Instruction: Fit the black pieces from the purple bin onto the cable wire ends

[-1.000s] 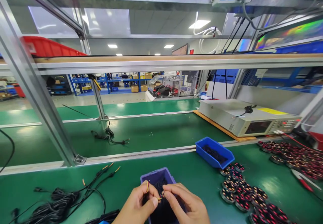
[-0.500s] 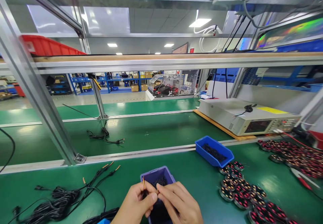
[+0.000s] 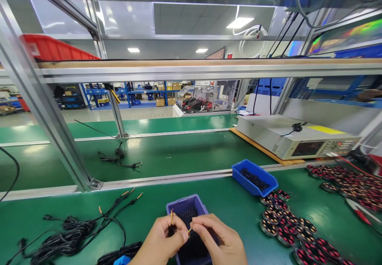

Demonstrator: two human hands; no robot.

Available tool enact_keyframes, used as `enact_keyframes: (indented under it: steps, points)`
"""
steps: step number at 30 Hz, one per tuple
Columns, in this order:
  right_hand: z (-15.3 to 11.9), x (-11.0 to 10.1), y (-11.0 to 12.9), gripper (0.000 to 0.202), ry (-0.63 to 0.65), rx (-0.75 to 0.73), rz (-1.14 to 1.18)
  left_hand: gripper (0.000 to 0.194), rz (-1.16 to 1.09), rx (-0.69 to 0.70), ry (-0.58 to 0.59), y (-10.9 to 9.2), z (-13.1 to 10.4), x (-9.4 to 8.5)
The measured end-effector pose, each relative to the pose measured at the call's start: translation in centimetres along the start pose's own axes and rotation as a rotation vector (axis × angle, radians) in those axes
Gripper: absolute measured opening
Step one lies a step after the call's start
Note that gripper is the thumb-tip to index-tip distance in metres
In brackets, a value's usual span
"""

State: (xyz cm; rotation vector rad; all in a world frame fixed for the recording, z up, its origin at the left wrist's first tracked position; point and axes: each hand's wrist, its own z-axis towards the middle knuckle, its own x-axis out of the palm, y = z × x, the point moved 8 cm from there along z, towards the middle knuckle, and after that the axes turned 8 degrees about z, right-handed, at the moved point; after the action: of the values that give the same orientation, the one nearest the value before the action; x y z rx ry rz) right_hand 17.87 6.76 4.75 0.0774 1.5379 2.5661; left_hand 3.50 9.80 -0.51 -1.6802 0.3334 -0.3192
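Note:
Over a purple bin [image 3: 171,206] of small black pieces, my left hand [image 3: 167,239] pinches a black cable whose thin coloured wires [image 3: 172,217] stick up above its fingers. My right hand [image 3: 219,237] is closed at the fingertips on a short yellowish wire end [image 3: 190,230] that runs between both hands. The hands are close together but a small gap shows between them. Whatever else lies inside the fingers is hidden.
Black cables [image 3: 70,233] lie at the left. A blue bin [image 3: 253,177] of black pieces stands right of centre, near many round copper coils [image 3: 286,221]. Pliers [image 3: 362,213] lie far right. A grey instrument [image 3: 298,135] and metal frame post [image 3: 47,98] stand behind.
My right hand has moved slightly right, away from my left hand, and more of the wire between them shows. The view has shifted a little.

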Motion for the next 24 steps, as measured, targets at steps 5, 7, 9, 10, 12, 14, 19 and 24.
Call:
enact_keyframes:
  steps: [5,7,9,10,12,14,19,24]
  points:
    - [-0.1,-0.4,-0.2,0.014,-0.03,-0.032,-0.047,0.04,-0.005,0.004,0.004,-0.1,-0.1,0.1]
    - [-0.2,0.1,-0.3,0.012,0.023,-0.06,-0.073,0.044,-0.005,0.005,0.002,0.1,0.0,0.0]
    - [-0.2,0.4,0.0,0.011,0.068,-0.108,-0.104,0.048,-0.006,0.005,-0.001,0.3,0.0,0.0]
    - [-0.3,0.5,0.2,0.012,0.085,-0.143,-0.12,0.049,-0.008,0.008,-0.003,0.3,0.0,0.0]
    - [-0.2,0.7,0.8,0.013,0.14,-0.219,-0.161,0.049,-0.016,0.028,-0.011,0.3,0.0,0.0]
    - [0.0,0.8,1.1,0.019,0.197,-0.266,-0.215,0.049,-0.022,0.049,-0.024,0.0,0.0,-0.1]
    - [0.5,1.9,-1.1,0.023,0.252,-0.227,-0.597,0.051,-0.039,0.026,-0.047,-0.3,-0.3,-0.1]
    - [-0.4,5.8,-4.0,0.028,0.396,-0.242,-0.81,0.05,-0.055,0.055,-0.009,-1.0,-0.4,0.1]
